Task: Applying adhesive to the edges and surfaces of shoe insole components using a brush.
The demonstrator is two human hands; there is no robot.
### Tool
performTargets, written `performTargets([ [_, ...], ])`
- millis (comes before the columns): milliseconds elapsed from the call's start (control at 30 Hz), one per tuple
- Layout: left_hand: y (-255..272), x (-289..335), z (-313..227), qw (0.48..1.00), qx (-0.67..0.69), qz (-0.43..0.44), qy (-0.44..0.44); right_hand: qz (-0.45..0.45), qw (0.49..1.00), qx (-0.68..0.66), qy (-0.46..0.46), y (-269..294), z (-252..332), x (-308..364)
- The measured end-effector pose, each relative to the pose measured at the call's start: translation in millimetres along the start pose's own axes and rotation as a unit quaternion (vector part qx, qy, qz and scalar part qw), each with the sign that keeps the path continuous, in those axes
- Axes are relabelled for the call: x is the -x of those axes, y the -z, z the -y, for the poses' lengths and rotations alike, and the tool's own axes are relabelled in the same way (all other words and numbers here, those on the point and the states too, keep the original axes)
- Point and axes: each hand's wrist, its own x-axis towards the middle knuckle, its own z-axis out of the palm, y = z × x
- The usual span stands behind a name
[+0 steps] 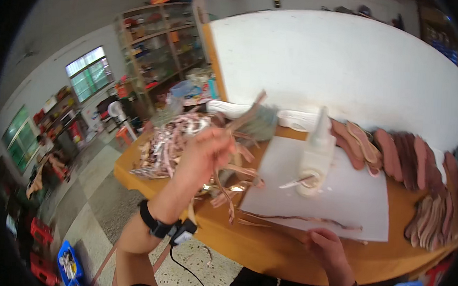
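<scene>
A workshop with shelves [161, 44] and barred windows lies at ten o'clock; the orange table [264, 250] fills the middle, backed by a white wall. On it a white sheet [340, 202] lies with a white glue bottle [314, 158] standing on it, a brush in its base.

The left hand [205, 152] is raised above the table's left part, forearm coming up from seven o'clock with a black wristband [153, 222]. Its fingers are pinched together on a thin strap [246, 112], which runs up from the hand toward one o'clock. More strips [171, 139] are heaped just beyond the hand at ten o'clock.

The right hand [327, 248] rests at the table's near edge, at five o'clock from the bottle, fingers curled, pressing on the end of a long dark strip [298, 218] that lies along the sheet's near edge. Insoles [396, 158] are fanned at three o'clock.
</scene>
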Motion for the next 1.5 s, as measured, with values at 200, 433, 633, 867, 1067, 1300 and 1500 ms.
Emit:
performTargets([
  [200,-85,45,92,0.972,0.027,0.11,0.207,0.031,0.986,0.007,0.161,-34,22,-1],
  [433,-135,67,142,0.959,0.034,0.168,0.225,0.004,0.957,-0.027,0.288,-21,18,4],
  [633,-154,73,152,0.953,0.046,0.14,0.264,-0.079,0.953,-0.04,0.29,-6,6,6],
  [867,-164,76,158,0.95,0.054,0.134,0.277,-0.106,0.951,-0.085,0.277,-4,5,8],
  [1067,-167,79,168,0.949,0.025,0.174,0.263,-0.14,0.949,-0.146,0.243,-1,4,8],
  [1300,-166,83,175,0.947,0.005,0.192,0.258,-0.227,0.922,-0.148,0.276,4,11,-3],
  [1500,-163,90,181,0.927,0.026,0.211,0.308,-0.251,0.906,-0.161,0.299,17,19,-5],
])
